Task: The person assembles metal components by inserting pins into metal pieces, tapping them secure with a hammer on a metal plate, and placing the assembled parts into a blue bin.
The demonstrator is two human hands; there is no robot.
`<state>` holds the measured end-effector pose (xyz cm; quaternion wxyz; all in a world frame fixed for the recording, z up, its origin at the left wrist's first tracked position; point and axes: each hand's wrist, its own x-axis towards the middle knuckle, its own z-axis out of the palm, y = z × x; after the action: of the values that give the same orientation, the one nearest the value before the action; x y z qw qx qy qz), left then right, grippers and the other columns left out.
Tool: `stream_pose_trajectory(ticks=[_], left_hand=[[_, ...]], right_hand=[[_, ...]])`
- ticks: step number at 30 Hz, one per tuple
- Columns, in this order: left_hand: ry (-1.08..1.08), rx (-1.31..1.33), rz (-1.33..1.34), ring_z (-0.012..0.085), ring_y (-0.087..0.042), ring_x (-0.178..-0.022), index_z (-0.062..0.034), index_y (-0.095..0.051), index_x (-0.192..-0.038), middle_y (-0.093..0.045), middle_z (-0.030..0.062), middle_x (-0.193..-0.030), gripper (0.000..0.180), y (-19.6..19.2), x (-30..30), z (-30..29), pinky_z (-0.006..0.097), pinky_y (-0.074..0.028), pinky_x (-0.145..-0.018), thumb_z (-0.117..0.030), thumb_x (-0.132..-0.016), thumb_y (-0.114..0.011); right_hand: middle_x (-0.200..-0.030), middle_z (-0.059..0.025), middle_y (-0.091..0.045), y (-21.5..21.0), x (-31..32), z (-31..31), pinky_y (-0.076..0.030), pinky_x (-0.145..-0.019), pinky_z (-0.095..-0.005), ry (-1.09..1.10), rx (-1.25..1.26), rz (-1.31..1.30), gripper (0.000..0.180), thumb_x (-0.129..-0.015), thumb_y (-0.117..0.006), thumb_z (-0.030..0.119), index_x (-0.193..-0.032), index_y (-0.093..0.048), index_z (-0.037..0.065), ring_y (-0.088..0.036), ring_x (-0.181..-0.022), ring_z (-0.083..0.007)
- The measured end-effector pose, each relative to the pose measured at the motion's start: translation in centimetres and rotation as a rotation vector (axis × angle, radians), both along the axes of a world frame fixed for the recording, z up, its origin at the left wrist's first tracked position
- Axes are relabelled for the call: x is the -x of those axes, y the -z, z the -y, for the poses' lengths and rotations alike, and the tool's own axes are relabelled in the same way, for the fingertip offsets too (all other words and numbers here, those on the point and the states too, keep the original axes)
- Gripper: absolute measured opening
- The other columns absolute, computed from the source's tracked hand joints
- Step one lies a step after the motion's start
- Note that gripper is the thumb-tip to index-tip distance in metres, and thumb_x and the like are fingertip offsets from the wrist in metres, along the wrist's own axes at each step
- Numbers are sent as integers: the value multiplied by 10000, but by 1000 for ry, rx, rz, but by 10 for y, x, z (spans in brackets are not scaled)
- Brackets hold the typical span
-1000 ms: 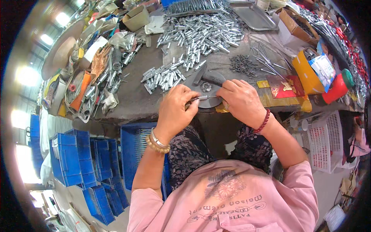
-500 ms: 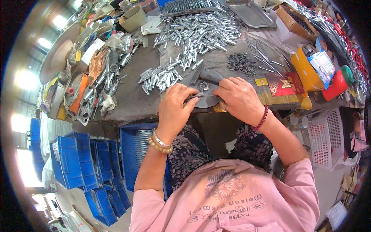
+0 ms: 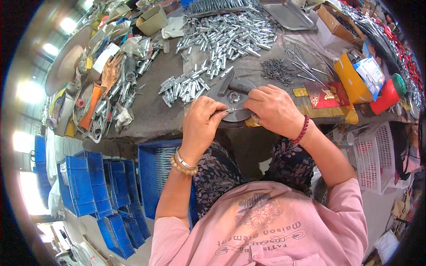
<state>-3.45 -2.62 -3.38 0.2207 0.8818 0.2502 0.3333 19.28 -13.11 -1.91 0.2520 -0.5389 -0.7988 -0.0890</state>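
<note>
Metal piece [image 3: 231, 109] pinched between both hands at the near edge of the bench [image 3: 151, 111].

Left hand [image 3: 202, 122] and right hand [image 3: 273, 108] each close their fingertips narrowly on it — over a dark round plate [image 3: 237, 116]. Small heap of silver sleeves [image 3: 184, 86] lies just beyond on the left — a bigger pile [image 3: 230, 35] farther off.

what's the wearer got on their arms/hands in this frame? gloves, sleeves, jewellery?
No gloves: both hands bare. Left hand has two bracelets at the wrist, a silver bangle and a string of pale round beads. Right hand has a dark red bead bracelet. Short pink sleeves end above the elbows; forearms uncovered.
</note>
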Motion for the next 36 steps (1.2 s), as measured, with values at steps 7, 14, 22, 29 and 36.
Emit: stream_pose_trajectory(ticks=[7,14,22,29,36], left_hand=[[72,146,87,280,-635,-896,-31,-760,-922,-643,85,-903,103,2,0,-2,395,-499,-811,-56,-834,-808],[45,147,43,277,-637,-900,-38,-771,-943,-655,86,-911,111,1,-1,1,386,-509,-815,-57,-840,-807],[28,60,32,283,-627,-911,-41,-755,-921,-658,80,-917,84,0,-3,1,395,-503,-814,-60,-855,-803],[13,62,39,288,-624,-904,-48,-746,-918,-655,78,-915,91,2,-2,3,401,-504,-797,-76,-858,-809],[4,59,35,285,-632,-914,-55,-760,-927,-657,77,-918,93,0,-1,5,401,-513,-797,-71,-852,-814]], right_hand=[[-984,-51,-631,2,7,-4,-520,-865,-395,-31,28,37,199,-790,-725,101,-989,-728,107,-652,-951,-260],[-997,-93,-682,4,-23,23,-564,-859,-421,359,-105,-209,284,-782,-726,24,-1054,-757,101,-683,-962,-312],[-985,-86,-685,7,-84,38,-569,-862,-418,574,17,-174,260,-787,-759,43,-1040,-765,102,-695,-995,-318],[-1004,-81,-635,10,-81,14,-549,-908,-446,445,122,88,189,-769,-758,89,-955,-722,97,-661,-1040,-308],[-1050,-105,-610,8,-84,15,-531,-942,-455,421,62,-7,258,-797,-741,60,-1044,-668,78,-639,-1085,-330]])
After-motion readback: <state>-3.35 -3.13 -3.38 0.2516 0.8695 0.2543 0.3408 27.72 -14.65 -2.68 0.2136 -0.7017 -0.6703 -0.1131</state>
